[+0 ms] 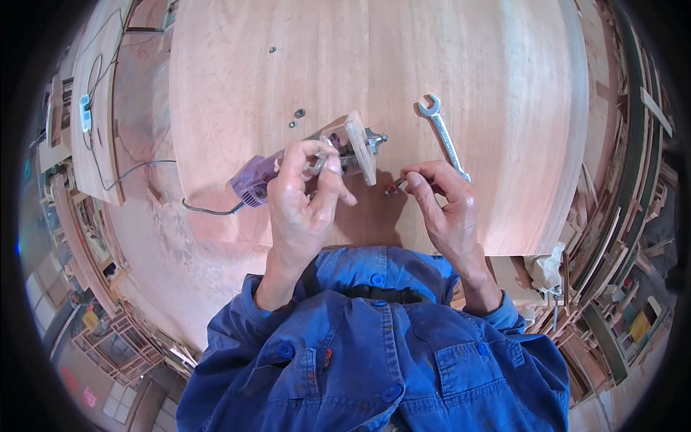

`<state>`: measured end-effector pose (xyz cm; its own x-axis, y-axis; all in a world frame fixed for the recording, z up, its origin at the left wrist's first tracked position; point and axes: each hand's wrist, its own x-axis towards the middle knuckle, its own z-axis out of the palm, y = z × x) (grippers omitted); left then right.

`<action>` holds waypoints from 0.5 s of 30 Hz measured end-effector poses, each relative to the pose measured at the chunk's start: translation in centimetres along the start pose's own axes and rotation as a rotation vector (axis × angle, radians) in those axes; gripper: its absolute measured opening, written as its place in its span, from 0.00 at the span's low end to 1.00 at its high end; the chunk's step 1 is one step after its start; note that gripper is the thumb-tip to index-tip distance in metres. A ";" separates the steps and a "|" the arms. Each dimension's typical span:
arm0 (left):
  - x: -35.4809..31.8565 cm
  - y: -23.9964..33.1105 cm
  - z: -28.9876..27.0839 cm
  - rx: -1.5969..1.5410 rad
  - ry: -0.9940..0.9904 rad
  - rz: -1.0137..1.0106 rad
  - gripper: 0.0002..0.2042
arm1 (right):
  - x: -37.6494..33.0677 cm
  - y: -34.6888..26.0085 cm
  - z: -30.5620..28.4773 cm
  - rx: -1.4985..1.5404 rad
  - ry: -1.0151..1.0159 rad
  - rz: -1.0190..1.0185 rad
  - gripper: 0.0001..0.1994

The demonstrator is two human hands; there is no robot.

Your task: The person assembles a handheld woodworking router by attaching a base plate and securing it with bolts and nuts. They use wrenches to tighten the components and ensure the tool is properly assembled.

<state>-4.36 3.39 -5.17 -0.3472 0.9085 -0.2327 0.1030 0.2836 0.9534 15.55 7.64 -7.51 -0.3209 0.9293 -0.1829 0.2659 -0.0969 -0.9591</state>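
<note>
A purple corded trim router [248,180] lies on its side on the wooden board, its pale base plate [361,151] standing on edge. A silver cutter bit [376,140] sticks out past that plate. My left hand [302,191] is in front of the router's body, thumb and fingers pinched together; what they hold, if anything, I cannot make out. Between the thumb and forefinger of my right hand [448,201] is a small metal piece with a red part [393,189], just right of the base plate. An open-end wrench [442,133] rests beyond my right hand.
Small metal rings or nuts [300,113] lie on the board [482,65] left of the wrench. The router's black cord [212,212] runs left toward a blue-and-white plug or socket [86,114]. Wood strips [612,223] are stacked at the right.
</note>
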 end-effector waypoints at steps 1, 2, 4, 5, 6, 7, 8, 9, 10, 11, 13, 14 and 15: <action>0.1 0.0 0.0 0.015 -0.043 0.012 0.06 | 0.1 0.2 -0.2 0.015 -0.007 0.011 0.08; 0.2 0.3 -0.2 0.065 -0.093 -0.007 0.07 | 0.2 0.2 -0.3 0.001 -0.016 0.004 0.08; 0.3 1.1 -1.0 0.163 -0.195 -0.045 0.08 | 0.4 0.1 -0.4 -0.030 -0.033 -0.011 0.08; 0.1 1.1 -1.1 0.139 -0.152 -0.001 0.08 | 0.4 0.2 -0.5 -0.039 -0.033 -0.022 0.07; -0.3 1.0 -1.2 0.114 -0.109 0.042 0.08 | 0.4 0.2 -0.6 -0.049 -0.032 -0.032 0.06; -0.7 1.0 -1.5 0.097 -0.065 0.083 0.07 | 0.5 0.2 -0.5 -0.052 -0.033 -0.042 0.05; -1.0 1.5 -2.0 0.059 -0.075 0.134 0.07 | 0.5 0.2 -0.5 -0.033 -0.024 -0.031 0.05; -1.0 1.7 -2.0 0.032 -0.056 0.103 0.08 | 0.5 0.3 -0.6 -0.014 -0.016 -0.020 0.05; -1.1 1.7 -2.0 0.006 -0.031 0.076 0.08 | 0.6 0.3 -0.7 0.004 -0.013 -0.015 0.05; -1.1 1.7 -2.1 -0.021 -0.005 0.049 0.08 | 0.6 0.5 -0.7 0.001 -0.018 -0.007 0.05; -0.6 0.9 -2.4 0.134 -0.068 0.092 0.08 | 0.4 1.3 -0.9 -0.009 -0.024 0.015 0.05; -0.4 0.9 -2.4 0.167 -0.093 0.110 0.08 | 0.3 1.6 -1.0 -0.016 -0.037 0.009 0.05; -0.3 1.1 -2.5 0.201 -0.119 0.128 0.08 | 0.3 1.5 -1.0 -0.020 -0.047 0.009 0.05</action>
<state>-6.42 2.64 -3.61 -0.2081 0.9674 -0.1446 0.3260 0.2080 0.9222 16.75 8.09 -8.82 -0.3608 0.9105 -0.2019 0.2870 -0.0975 -0.9529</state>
